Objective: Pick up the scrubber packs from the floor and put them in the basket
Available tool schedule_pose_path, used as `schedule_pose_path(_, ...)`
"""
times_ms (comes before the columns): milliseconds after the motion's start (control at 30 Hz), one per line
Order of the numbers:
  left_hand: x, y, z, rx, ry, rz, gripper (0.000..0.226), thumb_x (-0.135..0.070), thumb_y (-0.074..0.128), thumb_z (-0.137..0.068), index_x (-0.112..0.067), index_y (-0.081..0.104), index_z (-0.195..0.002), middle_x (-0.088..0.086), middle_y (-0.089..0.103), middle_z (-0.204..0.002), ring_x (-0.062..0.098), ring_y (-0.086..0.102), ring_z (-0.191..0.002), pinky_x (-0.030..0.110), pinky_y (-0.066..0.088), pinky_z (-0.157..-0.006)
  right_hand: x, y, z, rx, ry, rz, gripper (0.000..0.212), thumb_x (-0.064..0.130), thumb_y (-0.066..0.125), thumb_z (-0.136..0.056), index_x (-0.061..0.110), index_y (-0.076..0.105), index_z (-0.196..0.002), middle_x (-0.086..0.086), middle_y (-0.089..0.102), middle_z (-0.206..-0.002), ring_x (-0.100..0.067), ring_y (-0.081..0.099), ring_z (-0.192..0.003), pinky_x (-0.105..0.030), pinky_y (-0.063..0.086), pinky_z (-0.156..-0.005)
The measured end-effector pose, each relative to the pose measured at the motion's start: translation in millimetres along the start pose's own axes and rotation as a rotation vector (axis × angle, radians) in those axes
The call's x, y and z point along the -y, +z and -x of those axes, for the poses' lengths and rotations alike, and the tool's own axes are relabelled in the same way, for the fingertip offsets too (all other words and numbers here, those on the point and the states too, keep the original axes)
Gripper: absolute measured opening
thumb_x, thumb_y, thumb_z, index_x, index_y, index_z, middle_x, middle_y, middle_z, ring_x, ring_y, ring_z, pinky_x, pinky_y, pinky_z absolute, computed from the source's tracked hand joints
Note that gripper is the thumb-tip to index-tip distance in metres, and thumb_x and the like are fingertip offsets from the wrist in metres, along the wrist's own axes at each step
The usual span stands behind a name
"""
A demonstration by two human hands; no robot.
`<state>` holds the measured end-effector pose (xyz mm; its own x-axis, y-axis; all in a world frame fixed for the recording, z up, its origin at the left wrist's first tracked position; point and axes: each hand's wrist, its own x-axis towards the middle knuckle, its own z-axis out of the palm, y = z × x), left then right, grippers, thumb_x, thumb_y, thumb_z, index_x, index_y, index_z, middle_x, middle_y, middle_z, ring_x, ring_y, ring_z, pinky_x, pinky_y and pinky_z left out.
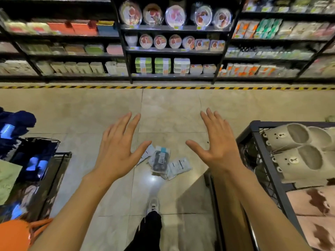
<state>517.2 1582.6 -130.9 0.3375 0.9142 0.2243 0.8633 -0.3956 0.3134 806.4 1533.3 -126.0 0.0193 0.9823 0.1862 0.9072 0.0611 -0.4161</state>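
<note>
Several scrubber packs (161,161) lie in a loose pile on the tiled floor, straight ahead of my feet. The top one is a clear packet with dark contents and a blue tab; white packets stick out on both sides of it. My left hand (117,149) hovers above and to the left of the pile, palm down, fingers spread, holding nothing. My right hand (216,142) hovers above and to the right of it, also spread and empty. An orange basket (15,234) shows at the bottom left corner, partly cut off by the frame's edge.
A black wire bin (261,140) with beige bear slippers stands at the right. A black rack (59,160) with blue and dark goods stands at the left. Store shelves (174,49) run across the far side, behind a yellow-black floor stripe (163,87). My white shoe (153,205) is below the pile.
</note>
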Motion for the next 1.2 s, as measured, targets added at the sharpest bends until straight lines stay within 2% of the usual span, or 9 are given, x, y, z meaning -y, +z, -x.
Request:
schedule_pose_path(67, 15.2, 18.8, -32.6, 0.017, 0.006, 0.027, 0.077, -0.066, 0.039, -0.097, -0.025, 0.028, -0.160, 0.009, 0.033, -0.166, 0.030, 0.036, -0.148, 0.054, 0.032, -0.116, -11.3, 17.6, -27.6, 0.015, 0.009, 0.013, 0.096, 0.081, 0.035, -0.091, 0.021, 0.022, -0.164, -0.003, 0.016, -0.173, -0.025, 0.009, -0.160, -0.049, 0.008, -0.130)
schedule_pose_path(133, 31.9, 41.7, -65.5, 0.023, 0.013, 0.036, 0.077, -0.066, 0.038, -0.097, -0.024, 0.028, -0.161, 0.010, 0.034, -0.166, 0.030, 0.035, -0.148, 0.055, 0.032, -0.116, -24.2, 39.4, -52.2, 0.051, 0.011, 0.020, 0.096, 0.083, 0.031, -0.091, 0.022, 0.020, -0.164, -0.002, 0.013, -0.173, -0.024, 0.008, -0.161, -0.048, 0.008, -0.130)
schedule_pose_path(400, 93.2, 194.6, -135.9, 0.070, 0.085, 0.009, 0.078, -0.064, 0.041, -0.098, -0.018, 0.031, -0.159, 0.016, 0.035, -0.164, 0.036, 0.035, -0.149, 0.057, 0.030, -0.115, -110.6, 174.6, -111.1, 0.113, 0.030, -0.048, 0.088, 0.070, 0.050, -0.093, 0.024, 0.024, -0.164, 0.004, 0.015, -0.172, -0.013, 0.006, -0.160, -0.025, -0.004, -0.127)
schedule_pose_path(667, 171.2, 425.6, -114.0, 0.085, 0.067, 0.000, 0.077, -0.061, 0.043, -0.097, -0.017, 0.033, -0.159, 0.014, 0.036, -0.164, 0.033, 0.034, -0.150, 0.053, 0.029, -0.116, -243.6, 390.8, -103.1, 0.109, -0.023, -0.019, 0.091, 0.067, 0.054, -0.091, 0.019, 0.025, -0.163, 0.003, 0.018, -0.170, -0.014, 0.008, -0.159, -0.034, 0.004, -0.128)
schedule_pose_path(700, 188.7, 485.2, -101.0, 0.110, 0.088, -0.001, 0.078, -0.061, 0.044, -0.096, -0.017, 0.034, -0.159, 0.014, 0.036, -0.164, 0.033, 0.035, -0.149, 0.052, 0.029, -0.116, -272.8, 445.5, -92.1, 0.103, -0.057, -0.020, 0.091, 0.067, 0.054, -0.091, 0.019, 0.025, -0.163, 0.003, 0.018, -0.169, -0.015, 0.008, -0.159, -0.037, 0.005, -0.129)
schedule_pose_path(767, 204.0, 526.1, -94.7, 0.133, 0.077, -0.007, 0.078, -0.062, 0.045, -0.096, -0.016, 0.034, -0.159, 0.014, 0.037, -0.163, 0.033, 0.037, -0.149, 0.053, 0.031, -0.115, -294.1, 484.3, -85.8, 0.116, -0.057, -0.019, 0.091, 0.066, 0.054, -0.092, 0.018, 0.025, -0.163, 0.000, 0.020, -0.170, -0.020, 0.011, -0.159, -0.042, 0.009, -0.129)
schedule_pose_path(833, 230.3, 610.1, -74.5, 0.149, 0.092, -0.005, 0.078, -0.062, 0.046, -0.096, -0.016, 0.035, -0.159, 0.015, 0.038, -0.163, 0.035, 0.040, -0.147, 0.055, 0.034, -0.114, -337.0, 562.7, -64.9, 0.104, -0.064, -0.015, 0.091, 0.066, 0.054, -0.092, 0.016, 0.026, -0.162, -0.004, 0.021, -0.170, -0.024, 0.014, -0.160, -0.045, 0.011, -0.129)
schedule_pose_path(1033, 273.8, 729.9, -50.3, 0.151, 0.144, -0.017, 0.079, -0.062, 0.046, -0.096, -0.016, 0.036, -0.158, 0.015, 0.038, -0.163, 0.036, 0.042, -0.146, 0.059, 0.037, -0.114, -404.6, 676.2, -37.9, 0.101, -0.130, 0.056, 0.090, 0.067, 0.053, -0.091, 0.015, 0.029, -0.161, -0.008, 0.025, -0.170, -0.028, 0.019, -0.158, -0.049, 0.014, -0.128)
schedule_pose_path(1200, 288.9, 777.7, -46.0, 0.162, 0.164, -0.022, 0.080, -0.066, 0.043, -0.095, -0.017, 0.037, -0.158, 0.013, 0.037, -0.164, 0.036, 0.041, -0.146, 0.058, 0.036, -0.114, -439.8, 726.8, -31.5, 0.127, -0.189, 0.152, 0.092, 0.066, 0.058, -0.090, 0.018, 0.027, -0.162, -0.007, 0.023, -0.170, -0.026, 0.018, -0.159, -0.047, 0.012, -0.128)
